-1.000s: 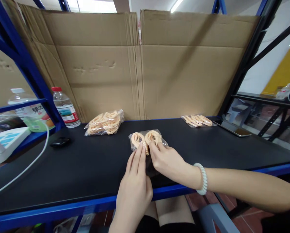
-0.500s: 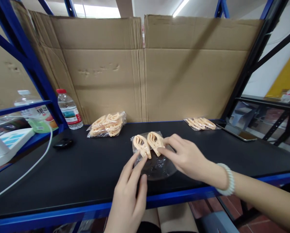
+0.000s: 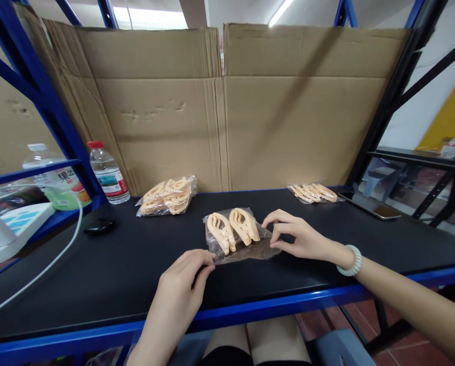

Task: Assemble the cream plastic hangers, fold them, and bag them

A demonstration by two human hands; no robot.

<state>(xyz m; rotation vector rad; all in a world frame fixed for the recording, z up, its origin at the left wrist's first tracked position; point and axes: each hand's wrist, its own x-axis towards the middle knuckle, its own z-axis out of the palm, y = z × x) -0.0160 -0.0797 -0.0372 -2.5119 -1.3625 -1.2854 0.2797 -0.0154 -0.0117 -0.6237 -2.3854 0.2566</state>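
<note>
A clear plastic bag (image 3: 250, 250) lies on the black table in front of me. Inside it, two groups of peach-coloured plastic clips (image 3: 220, 233) rest side by side at the far end. My left hand (image 3: 183, 279) pinches the bag's near left corner between thumb and fingers. At the right edge, my right hand (image 3: 301, 238) has its thumb and a finger closed on the film, with the index finger arched above. The near part of the bag is flat and holds no clips.
Behind are a fuller bag of clips (image 3: 168, 196) on the left and another bag of clips (image 3: 313, 193) on the right. A phone (image 3: 370, 206), a black mouse (image 3: 99, 226), a water bottle (image 3: 109, 175) and a white cable (image 3: 61, 250) surround the work. Cardboard (image 3: 166, 127) walls off the back.
Both hands have moved off the clips to the bag's near left corner and right edge, taking hold there. The near part of the bag looks pulled wider and flatter.
</note>
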